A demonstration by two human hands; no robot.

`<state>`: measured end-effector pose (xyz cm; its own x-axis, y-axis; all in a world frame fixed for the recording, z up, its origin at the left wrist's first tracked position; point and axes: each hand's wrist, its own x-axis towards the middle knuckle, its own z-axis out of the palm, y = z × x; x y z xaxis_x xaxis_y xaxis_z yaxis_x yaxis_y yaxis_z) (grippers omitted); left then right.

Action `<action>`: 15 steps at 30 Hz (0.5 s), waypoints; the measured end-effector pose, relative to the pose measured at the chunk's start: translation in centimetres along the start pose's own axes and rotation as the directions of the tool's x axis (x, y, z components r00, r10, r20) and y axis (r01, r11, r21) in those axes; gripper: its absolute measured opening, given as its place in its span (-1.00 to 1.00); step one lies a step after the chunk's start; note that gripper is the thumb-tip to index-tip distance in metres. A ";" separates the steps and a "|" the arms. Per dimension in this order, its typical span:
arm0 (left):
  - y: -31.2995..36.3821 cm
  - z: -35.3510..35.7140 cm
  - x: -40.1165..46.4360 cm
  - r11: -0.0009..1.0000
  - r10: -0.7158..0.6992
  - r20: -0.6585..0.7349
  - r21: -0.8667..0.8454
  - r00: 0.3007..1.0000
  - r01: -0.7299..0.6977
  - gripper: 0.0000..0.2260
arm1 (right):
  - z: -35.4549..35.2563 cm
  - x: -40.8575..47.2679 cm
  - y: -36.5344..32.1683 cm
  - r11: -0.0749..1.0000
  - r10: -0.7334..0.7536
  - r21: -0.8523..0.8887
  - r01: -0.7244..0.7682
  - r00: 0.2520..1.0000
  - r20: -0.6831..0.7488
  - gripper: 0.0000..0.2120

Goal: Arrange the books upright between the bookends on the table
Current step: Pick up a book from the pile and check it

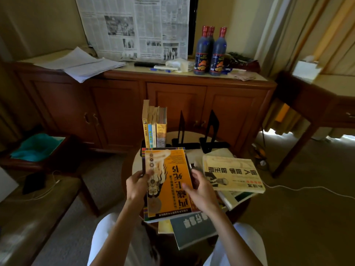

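An orange book (170, 175) lies face up on a stack on the small round table (137, 160). My left hand (136, 186) grips its left edge, thumb on the cover. My right hand (200, 192) holds its right edge, fingers curled over the cover. Several books (154, 127) stand upright at the table's far side. Two black bookends (180, 129) (212, 129) stand to their right, with a gap between them. A cream book (233, 174) lies flat at the right. A dark green book (192, 232) sticks out under the stack, near me.
A wooden sideboard (146, 89) stands behind the table with papers (80, 64), a newspaper (138, 27) and three dark bottles (210, 52). An armchair (38, 208) is at my left. A white cable (307, 189) runs over the carpet at the right.
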<state>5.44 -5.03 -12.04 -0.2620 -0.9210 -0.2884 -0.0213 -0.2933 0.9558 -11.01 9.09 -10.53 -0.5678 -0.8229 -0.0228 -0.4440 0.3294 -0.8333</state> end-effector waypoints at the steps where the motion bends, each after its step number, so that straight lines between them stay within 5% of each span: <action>1: 0.0 -0.3 0.1 0.999 -0.023 -0.017 -0.024 1.000 0.022 -0.86 | -0.7 0.1 0.1 0.999 -0.020 0.028 0.020 1.000 -0.006 -0.42; 4: 0.2 -2.4 1.1 0.989 -0.114 -0.102 -0.107 0.988 0.103 -0.88 | -3.6 0.6 0.9 0.986 -0.109 -0.139 0.092 0.987 -0.121 -0.45; 8: 0.2 -6.3 2.5 0.970 -0.210 -0.245 -0.175 0.946 0.170 -0.79 | -5.8 1.6 5.1 0.801 -0.075 -0.597 0.043 0.997 -0.029 -0.15; 15: -1.5 -11.7 4.6 0.943 -0.328 -0.274 -0.155 0.904 0.295 -0.68 | -3.7 1.6 6.9 0.569 -0.264 -0.815 0.108 0.963 -0.056 -0.47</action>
<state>15.55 -11.82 -15.47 0.0343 -0.8068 -0.5898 0.0524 -0.5879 0.8072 -17.54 11.71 -14.23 -0.4687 -0.8533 0.2287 -0.8791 0.4759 -0.0262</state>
